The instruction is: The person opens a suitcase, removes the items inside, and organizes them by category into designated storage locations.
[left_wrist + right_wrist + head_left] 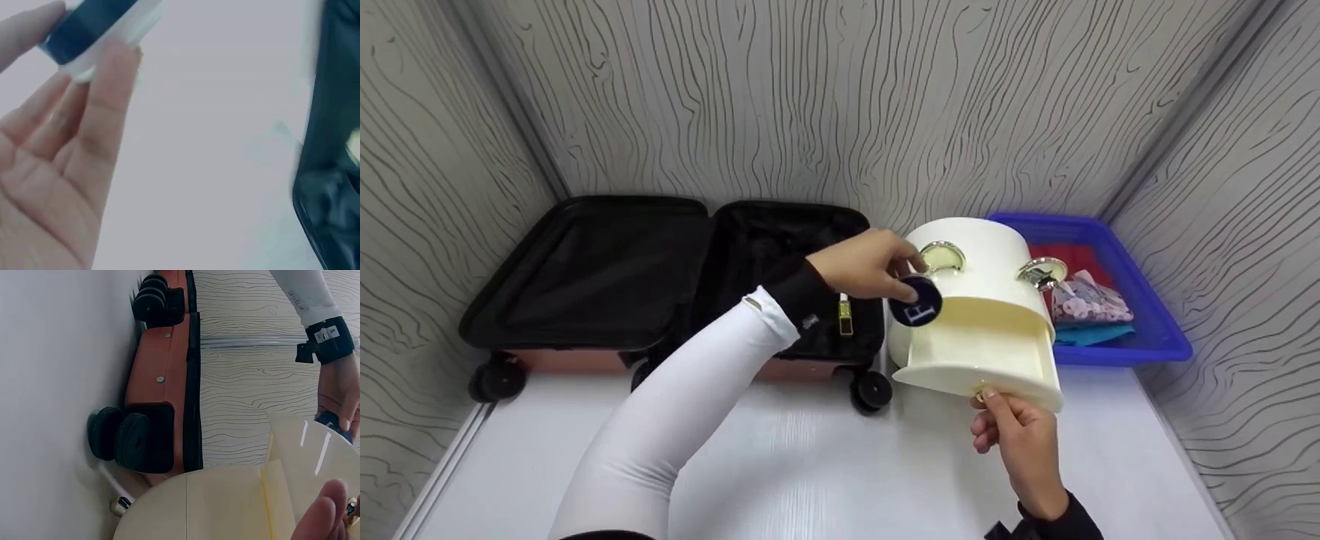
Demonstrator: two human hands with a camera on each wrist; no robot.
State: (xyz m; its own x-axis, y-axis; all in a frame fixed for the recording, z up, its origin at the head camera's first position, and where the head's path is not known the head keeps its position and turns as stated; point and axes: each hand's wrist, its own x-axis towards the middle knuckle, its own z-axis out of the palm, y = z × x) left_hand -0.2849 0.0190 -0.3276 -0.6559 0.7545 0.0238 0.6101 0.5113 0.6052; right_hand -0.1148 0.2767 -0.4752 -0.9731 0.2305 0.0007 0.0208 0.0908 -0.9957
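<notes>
My left hand (870, 264) holds a small round jar (925, 301) between thumb and fingers, tilted above the left side of an open drawer (986, 341). The jar has a navy lid with a pale letter and, in the left wrist view, a white lower part. My right hand (1026, 446) pinches the small gold knob (980, 394) on the drawer's front. The drawer is pulled out of a cream, rounded storage box (975, 236) with shiny gold rings on top. Its visible floor is bare.
An open black-lined suitcase (592, 277) with pink sides and black wheels (871, 391) lies at the left. A small gold-and-black item (846, 319) sits in its right half. Behind the box, a blue basket (1159, 330) holds folded cloth and a floral-patterned pouch (1087, 300).
</notes>
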